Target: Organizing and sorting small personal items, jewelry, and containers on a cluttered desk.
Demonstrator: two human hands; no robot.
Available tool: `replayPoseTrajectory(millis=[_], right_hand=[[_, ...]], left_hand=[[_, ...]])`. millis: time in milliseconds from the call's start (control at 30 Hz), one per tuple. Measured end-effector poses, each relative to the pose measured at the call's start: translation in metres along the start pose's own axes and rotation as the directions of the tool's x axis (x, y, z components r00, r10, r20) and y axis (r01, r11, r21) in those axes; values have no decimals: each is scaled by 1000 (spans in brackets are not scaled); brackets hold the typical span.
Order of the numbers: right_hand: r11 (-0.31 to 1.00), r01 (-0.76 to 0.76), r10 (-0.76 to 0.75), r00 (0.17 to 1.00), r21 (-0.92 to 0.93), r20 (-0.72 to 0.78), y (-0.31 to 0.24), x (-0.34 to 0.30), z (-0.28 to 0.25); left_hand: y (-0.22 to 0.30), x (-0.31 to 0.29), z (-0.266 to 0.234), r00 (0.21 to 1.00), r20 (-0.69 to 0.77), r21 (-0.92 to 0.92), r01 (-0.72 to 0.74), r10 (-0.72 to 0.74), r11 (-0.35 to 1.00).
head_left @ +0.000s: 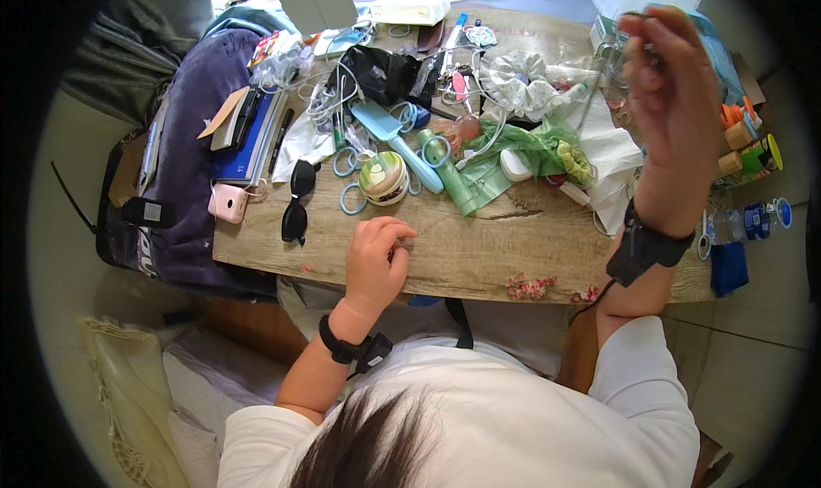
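My left hand (375, 253) rests at the table's front edge, its fingers curled in toward the thumb; anything inside them is hidden. Just beyond it stands a round green-and-white tub (384, 180). Raised high over the right side of the table is my right hand (665, 73), fingers bent together in a pinch. Something thin and dark shows at its fingertips, too small to name. Black sunglasses (297, 201) lie to the left of the tub. A light-blue hairbrush (398, 146) lies behind it, beside a crumpled green plastic bag (496, 167).
The wooden table (453, 261) bears cables, a white scrunchie (519, 82), a black bag (376, 73) and pink petals (530, 286) near the front. At left are a blue notebook (248, 141) and pink device (228, 203); at right, a water bottle (727, 227).
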State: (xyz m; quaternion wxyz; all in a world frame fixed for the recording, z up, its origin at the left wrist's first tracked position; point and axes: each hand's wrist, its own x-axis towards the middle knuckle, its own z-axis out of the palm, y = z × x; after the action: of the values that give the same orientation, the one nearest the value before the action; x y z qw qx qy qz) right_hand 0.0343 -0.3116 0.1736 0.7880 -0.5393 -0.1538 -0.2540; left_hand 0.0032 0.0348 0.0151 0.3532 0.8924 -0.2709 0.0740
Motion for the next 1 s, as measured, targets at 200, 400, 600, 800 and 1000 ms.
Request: replayPoseTrajectory(millis=[200,400,600,800,1000], right_hand=[[987,-87,127,935,-134,330,23,-17,58],[951,-271,309,804,-148,508,40,-39,85],[918,-347,392,704,-195,592,37,-44,91],[919,-352,372,632,-176,680,35,-46,92],[898,-321,438,616,-299,654,34,-44,86]], left_hand=[[15,21,-23,994,67,-192,-78,92,978],[46,45,-34,937,224,-391,-167,270,905],[42,50,-21,906,288,-455,-156,311,877],[32,48,-19,921,298,-592,-27,249,806],[26,47,-28,989,87,-852,10,122,523]])
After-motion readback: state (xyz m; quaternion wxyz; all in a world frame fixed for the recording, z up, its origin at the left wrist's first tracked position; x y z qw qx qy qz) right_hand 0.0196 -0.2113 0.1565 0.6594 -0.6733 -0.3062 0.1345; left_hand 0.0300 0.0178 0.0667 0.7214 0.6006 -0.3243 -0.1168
